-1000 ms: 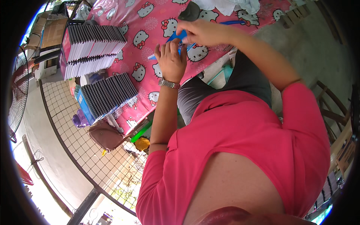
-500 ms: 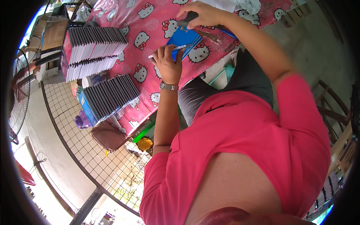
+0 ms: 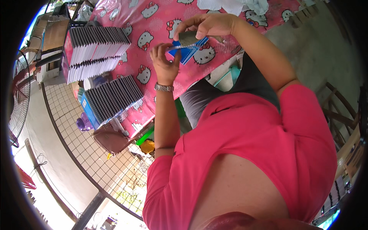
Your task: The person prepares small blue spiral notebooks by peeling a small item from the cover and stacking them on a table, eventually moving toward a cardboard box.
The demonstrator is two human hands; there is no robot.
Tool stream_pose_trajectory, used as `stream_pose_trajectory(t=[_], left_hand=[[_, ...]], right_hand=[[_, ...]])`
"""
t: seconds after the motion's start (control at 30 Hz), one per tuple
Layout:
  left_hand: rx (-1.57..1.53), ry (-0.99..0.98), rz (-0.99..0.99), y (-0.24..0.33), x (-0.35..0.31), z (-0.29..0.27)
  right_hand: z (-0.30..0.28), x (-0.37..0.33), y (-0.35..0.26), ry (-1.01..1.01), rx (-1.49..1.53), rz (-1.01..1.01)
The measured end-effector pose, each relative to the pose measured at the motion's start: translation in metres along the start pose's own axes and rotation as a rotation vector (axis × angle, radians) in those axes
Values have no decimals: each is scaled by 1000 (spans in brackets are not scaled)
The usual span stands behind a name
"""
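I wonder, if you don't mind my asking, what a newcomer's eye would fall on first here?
Probably the bright pink shirt, filling much of the lower middle, and the pink table cover with white cat faces above it. Next, likely, the vivid blue notebook near the left hand, partly behind the dark grey piece in the right hand; then the stacked notebooks with dark bindings at the picture's left.

head-worn left fisheye | upright | looks steeply down | shirt point(image 3: 245, 122) near, table point(image 3: 159, 28) farther
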State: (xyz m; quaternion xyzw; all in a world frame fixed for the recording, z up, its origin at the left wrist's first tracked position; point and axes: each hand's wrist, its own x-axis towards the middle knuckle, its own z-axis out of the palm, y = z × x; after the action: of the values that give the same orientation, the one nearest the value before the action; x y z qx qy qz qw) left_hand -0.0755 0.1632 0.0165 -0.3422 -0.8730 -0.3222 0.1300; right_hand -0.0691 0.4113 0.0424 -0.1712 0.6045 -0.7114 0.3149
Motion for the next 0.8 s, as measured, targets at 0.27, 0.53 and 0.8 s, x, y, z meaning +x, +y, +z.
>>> stream_pose_trajectory(t=[0.27,0.53,0.8], left_hand=[[-142,-77,-174,-14,-1,-14],[-368,-127,-172,-27,7,-14],[-494,-160,-284,-33,9,-12]], right_hand=[[1,17,-12,35,-384,-17],[-2,37,-5,3,-218,-20],[7,40,-10,-42,22,-99]])
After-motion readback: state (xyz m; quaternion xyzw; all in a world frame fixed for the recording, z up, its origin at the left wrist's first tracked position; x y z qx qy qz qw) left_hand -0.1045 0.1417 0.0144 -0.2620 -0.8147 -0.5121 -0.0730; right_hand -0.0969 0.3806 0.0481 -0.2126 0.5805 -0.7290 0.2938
